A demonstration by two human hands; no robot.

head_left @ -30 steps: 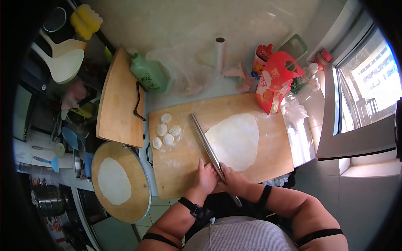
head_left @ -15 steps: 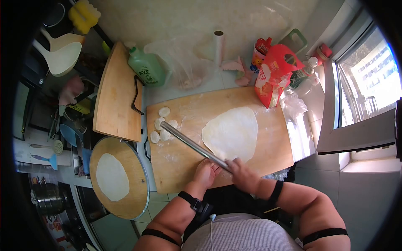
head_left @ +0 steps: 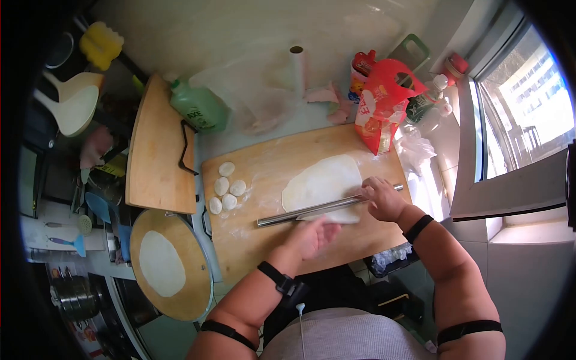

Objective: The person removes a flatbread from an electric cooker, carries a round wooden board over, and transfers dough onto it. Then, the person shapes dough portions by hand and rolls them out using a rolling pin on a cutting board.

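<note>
one metal rolling pin point(head_left: 324, 207) lies across the dough sheet point(head_left: 324, 180), right of centre on the board point(head_left: 243, 246). right hand point(head_left: 384, 201): closed around the pin, toward the board's right edge. left hand point(head_left: 313, 239): loosely open, palm up, near the front edge, just beside the dough. five dough rounds point(head_left: 237, 188): near the left edge.

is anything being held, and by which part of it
The right hand is over the metal rolling pin near its right-hand end, but whether it grips cannot be told. The left hand is loosely open by the dough, with no clear hold.
</note>
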